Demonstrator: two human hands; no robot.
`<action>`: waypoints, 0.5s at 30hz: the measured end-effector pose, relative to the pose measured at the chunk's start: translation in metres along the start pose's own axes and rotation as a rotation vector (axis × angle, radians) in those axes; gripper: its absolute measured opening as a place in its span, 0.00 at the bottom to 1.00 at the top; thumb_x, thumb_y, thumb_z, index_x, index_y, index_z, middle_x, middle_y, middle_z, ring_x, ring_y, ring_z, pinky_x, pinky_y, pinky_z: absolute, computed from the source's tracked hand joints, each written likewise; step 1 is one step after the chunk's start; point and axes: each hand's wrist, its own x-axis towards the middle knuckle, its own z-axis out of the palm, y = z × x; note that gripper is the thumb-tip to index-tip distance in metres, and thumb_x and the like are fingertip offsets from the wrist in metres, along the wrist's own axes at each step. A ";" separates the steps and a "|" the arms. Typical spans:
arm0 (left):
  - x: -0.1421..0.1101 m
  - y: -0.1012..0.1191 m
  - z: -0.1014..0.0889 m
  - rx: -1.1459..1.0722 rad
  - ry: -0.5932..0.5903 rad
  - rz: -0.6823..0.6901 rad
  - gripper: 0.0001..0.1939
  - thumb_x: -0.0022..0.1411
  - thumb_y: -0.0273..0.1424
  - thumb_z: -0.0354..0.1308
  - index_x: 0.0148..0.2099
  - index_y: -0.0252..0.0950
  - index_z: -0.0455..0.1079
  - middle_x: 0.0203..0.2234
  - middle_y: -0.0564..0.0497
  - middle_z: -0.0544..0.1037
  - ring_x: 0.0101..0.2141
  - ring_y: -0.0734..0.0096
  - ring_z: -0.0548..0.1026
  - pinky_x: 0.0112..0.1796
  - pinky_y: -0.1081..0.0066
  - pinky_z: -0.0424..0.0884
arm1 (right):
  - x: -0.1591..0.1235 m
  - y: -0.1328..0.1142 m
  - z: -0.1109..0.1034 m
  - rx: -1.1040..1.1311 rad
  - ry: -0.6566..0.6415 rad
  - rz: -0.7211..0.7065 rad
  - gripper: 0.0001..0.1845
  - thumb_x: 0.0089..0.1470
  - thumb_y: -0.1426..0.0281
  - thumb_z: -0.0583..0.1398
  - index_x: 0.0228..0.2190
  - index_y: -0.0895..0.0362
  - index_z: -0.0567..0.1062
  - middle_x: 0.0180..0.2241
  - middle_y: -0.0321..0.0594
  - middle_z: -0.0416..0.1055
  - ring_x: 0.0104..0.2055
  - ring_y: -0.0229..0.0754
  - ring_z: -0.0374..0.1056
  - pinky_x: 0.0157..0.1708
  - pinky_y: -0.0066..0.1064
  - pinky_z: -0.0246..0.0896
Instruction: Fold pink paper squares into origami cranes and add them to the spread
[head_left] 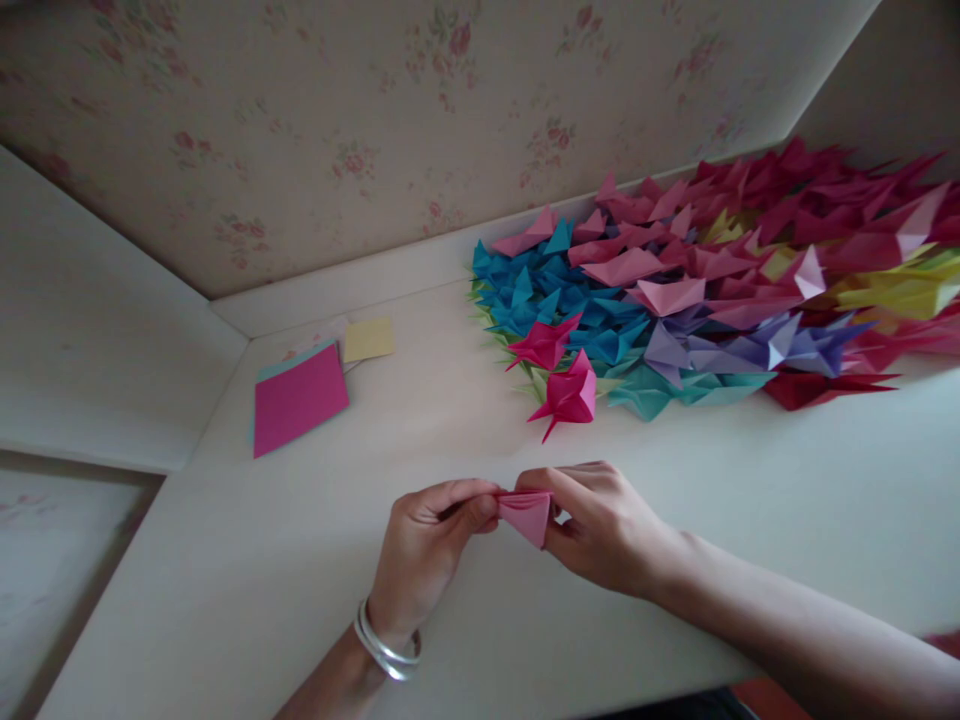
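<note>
A partly folded piece of pink origami paper (527,517) is held above the white table, between my two hands. My left hand (439,535) pinches its left corner between thumb and fingers. On the other side, my right hand (600,520) grips the right edge, its fingertips partly hidden behind the paper. Beyond my hands lie two bright pink folded paper cranes (571,392), at the near left edge of a large pile of paper cranes (622,265) in blue, pink, purple, yellow and red.
A stack of square paper (301,402), magenta on top with light blue under it, lies on the white table (420,400) to the left. Beside it is a small yellow square (368,340). A flowered wall (360,130) rises behind the table, and a white panel (97,320) stands at left.
</note>
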 end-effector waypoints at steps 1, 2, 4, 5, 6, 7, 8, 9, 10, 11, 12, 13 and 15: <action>0.000 0.000 0.000 -0.004 -0.006 0.010 0.08 0.55 0.36 0.69 0.36 0.37 0.83 0.27 0.51 0.84 0.28 0.73 0.79 0.32 0.78 0.76 | 0.000 0.000 0.001 -0.002 0.014 -0.013 0.07 0.55 0.78 0.55 0.32 0.57 0.72 0.22 0.35 0.73 0.20 0.36 0.65 0.22 0.27 0.55; 0.000 0.000 0.000 -0.012 -0.015 0.016 0.08 0.55 0.36 0.69 0.35 0.37 0.83 0.26 0.51 0.83 0.27 0.74 0.78 0.31 0.79 0.76 | 0.000 0.000 0.001 0.000 0.027 -0.021 0.06 0.55 0.78 0.55 0.32 0.57 0.71 0.22 0.35 0.73 0.20 0.36 0.65 0.21 0.27 0.55; 0.000 0.000 0.000 -0.046 -0.041 0.001 0.09 0.55 0.37 0.69 0.35 0.36 0.82 0.25 0.51 0.83 0.27 0.75 0.78 0.31 0.79 0.75 | 0.000 -0.001 0.003 -0.004 0.048 -0.033 0.06 0.55 0.77 0.55 0.32 0.56 0.71 0.21 0.34 0.72 0.19 0.36 0.64 0.21 0.28 0.54; 0.000 0.000 0.000 -0.077 -0.058 -0.024 0.10 0.56 0.37 0.69 0.35 0.36 0.82 0.26 0.51 0.83 0.28 0.74 0.78 0.32 0.78 0.75 | 0.000 -0.002 0.004 -0.013 0.057 -0.039 0.06 0.55 0.77 0.55 0.31 0.56 0.71 0.20 0.34 0.71 0.18 0.36 0.63 0.21 0.28 0.54; 0.001 0.000 0.001 -0.116 -0.078 -0.059 0.11 0.56 0.38 0.69 0.36 0.35 0.82 0.28 0.49 0.83 0.29 0.73 0.78 0.34 0.76 0.76 | 0.000 -0.002 0.005 -0.023 0.065 -0.045 0.06 0.55 0.77 0.55 0.31 0.56 0.71 0.19 0.33 0.71 0.18 0.36 0.62 0.21 0.29 0.53; 0.001 0.001 0.001 -0.154 -0.096 -0.100 0.12 0.57 0.38 0.68 0.37 0.34 0.82 0.30 0.48 0.84 0.30 0.71 0.79 0.36 0.73 0.77 | 0.000 -0.003 0.006 -0.034 0.077 -0.051 0.07 0.56 0.77 0.55 0.30 0.56 0.70 0.18 0.33 0.70 0.17 0.36 0.62 0.21 0.29 0.53; 0.001 0.001 0.002 -0.186 -0.114 -0.139 0.13 0.57 0.39 0.68 0.39 0.34 0.82 0.31 0.47 0.84 0.32 0.70 0.79 0.37 0.70 0.77 | -0.001 -0.003 0.007 -0.044 0.091 -0.057 0.07 0.56 0.77 0.54 0.30 0.55 0.70 0.18 0.32 0.69 0.17 0.36 0.61 0.21 0.29 0.52; 0.002 0.002 0.002 -0.209 -0.131 -0.174 0.14 0.58 0.39 0.67 0.40 0.33 0.81 0.32 0.46 0.84 0.32 0.69 0.80 0.39 0.68 0.78 | -0.001 -0.003 0.007 -0.052 0.106 -0.063 0.08 0.57 0.77 0.54 0.29 0.55 0.70 0.18 0.32 0.69 0.17 0.36 0.61 0.21 0.29 0.52; 0.002 0.002 0.002 -0.222 -0.146 -0.199 0.15 0.58 0.39 0.67 0.42 0.33 0.81 0.33 0.45 0.84 0.33 0.68 0.80 0.39 0.67 0.78 | -0.001 -0.003 0.007 -0.060 0.120 -0.070 0.08 0.57 0.77 0.54 0.29 0.55 0.70 0.17 0.32 0.68 0.17 0.36 0.61 0.21 0.29 0.52; 0.002 0.003 0.002 -0.226 -0.159 -0.215 0.16 0.59 0.40 0.66 0.43 0.33 0.81 0.33 0.45 0.84 0.33 0.68 0.80 0.39 0.66 0.78 | -0.001 -0.003 0.007 -0.067 0.130 -0.078 0.08 0.57 0.77 0.55 0.29 0.55 0.70 0.17 0.32 0.68 0.17 0.36 0.61 0.22 0.29 0.52; 0.002 0.003 0.002 -0.226 -0.175 -0.222 0.16 0.60 0.40 0.65 0.43 0.32 0.81 0.34 0.44 0.84 0.33 0.68 0.80 0.39 0.66 0.78 | -0.001 -0.003 0.007 -0.075 0.134 -0.087 0.08 0.57 0.77 0.55 0.29 0.55 0.69 0.17 0.32 0.68 0.17 0.36 0.60 0.22 0.29 0.52; 0.001 0.004 0.002 -0.225 -0.189 -0.219 0.16 0.61 0.40 0.64 0.43 0.32 0.81 0.35 0.44 0.84 0.33 0.68 0.80 0.40 0.66 0.78 | 0.000 -0.004 0.007 -0.083 0.134 -0.091 0.07 0.57 0.77 0.55 0.28 0.55 0.69 0.17 0.32 0.68 0.17 0.36 0.60 0.22 0.29 0.52; 0.001 0.005 0.002 -0.218 -0.216 -0.194 0.16 0.63 0.39 0.62 0.45 0.32 0.80 0.36 0.43 0.84 0.35 0.66 0.80 0.41 0.66 0.78 | 0.001 -0.004 0.006 -0.097 0.128 -0.072 0.07 0.54 0.78 0.55 0.28 0.55 0.69 0.17 0.32 0.68 0.17 0.37 0.60 0.22 0.29 0.52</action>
